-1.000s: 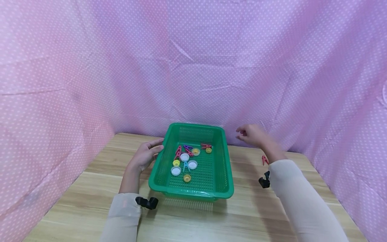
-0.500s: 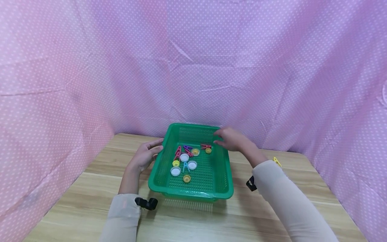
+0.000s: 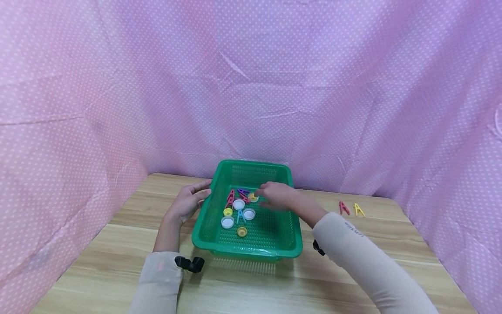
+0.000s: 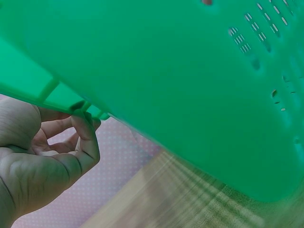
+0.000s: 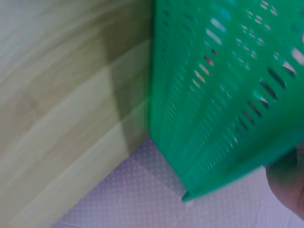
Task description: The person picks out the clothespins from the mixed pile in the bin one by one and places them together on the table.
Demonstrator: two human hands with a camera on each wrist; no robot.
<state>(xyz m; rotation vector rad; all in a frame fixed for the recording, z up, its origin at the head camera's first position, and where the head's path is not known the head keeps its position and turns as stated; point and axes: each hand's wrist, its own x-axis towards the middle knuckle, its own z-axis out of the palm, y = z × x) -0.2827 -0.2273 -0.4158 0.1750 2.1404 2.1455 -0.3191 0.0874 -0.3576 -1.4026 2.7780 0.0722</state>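
Pinching the green basket (image 3: 248,251) by its left edge over the table (image 3: 98,261) with the left hand (image 3: 186,202), likely for steadiness, and hovering inside with the right hand (image 3: 278,196), with fingers parted, right beside the amber-centred cap (image 3: 252,199)!

One green basket (image 3: 247,250) at lower centre visibly contains three white caps (image 3: 249,214), two amber caps (image 3: 242,232), one yellow cap (image 3: 228,212), three red clothespins (image 3: 245,198), one purple clothespin (image 3: 243,191) and one light-blue clothespin (image 3: 240,215). Two clothespins, one red (image 3: 344,208), one yellow (image 3: 358,209), lie on one desk (image 3: 117,235) toward the lower right of the frame.
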